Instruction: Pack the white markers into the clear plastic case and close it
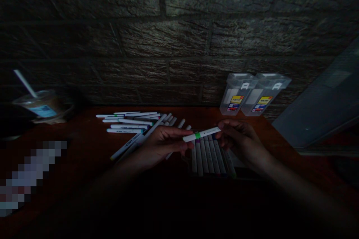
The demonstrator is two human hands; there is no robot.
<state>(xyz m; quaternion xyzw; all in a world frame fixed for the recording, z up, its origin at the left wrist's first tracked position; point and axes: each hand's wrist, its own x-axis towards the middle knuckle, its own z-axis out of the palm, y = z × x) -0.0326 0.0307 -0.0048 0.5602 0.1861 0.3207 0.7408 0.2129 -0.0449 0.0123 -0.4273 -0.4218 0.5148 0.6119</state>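
Observation:
A white marker with a green band (207, 132) is held level between both hands. My left hand (158, 145) pinches its green-banded end between thumb and fingers. At the other end, the fingertips of my right hand (242, 140) close on the marker. Below it lies a row of white markers (206, 157), side by side in what looks like a shallow case, whose edges are too dark to make out. To the left, a loose pile of white markers (131, 123) with variously coloured ends spreads over the table, partly hidden by my left hand.
Two clear plastic cases (234, 95) with yellow and blue labels stand against the stone wall (174, 41). A plastic cup with a straw (45, 106) is at the far left of the brown table (81, 134). A grey panel (322, 101) leans at the right.

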